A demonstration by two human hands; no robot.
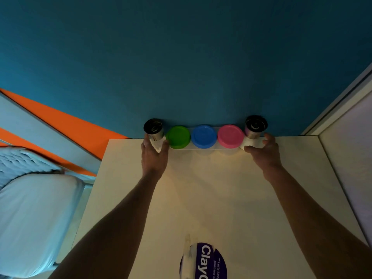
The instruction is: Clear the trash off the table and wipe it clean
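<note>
Shakers stand at the far edge of the surface [201,198], your left grip [154,156] grasping the left shaker [154,129] and your right grip [263,152] the right shaker [255,126], so a hasty lift could knock the coloured lids [203,136] between them.

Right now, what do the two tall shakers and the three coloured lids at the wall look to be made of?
The left shaker and right shaker have shiny, mirror-like upper bodies, so probably polished metal, above whitish lower parts of unclear material. The green lid, blue lid and pink lid look like matte moulded plastic: flat, even colour with only a soft sheen.
</note>
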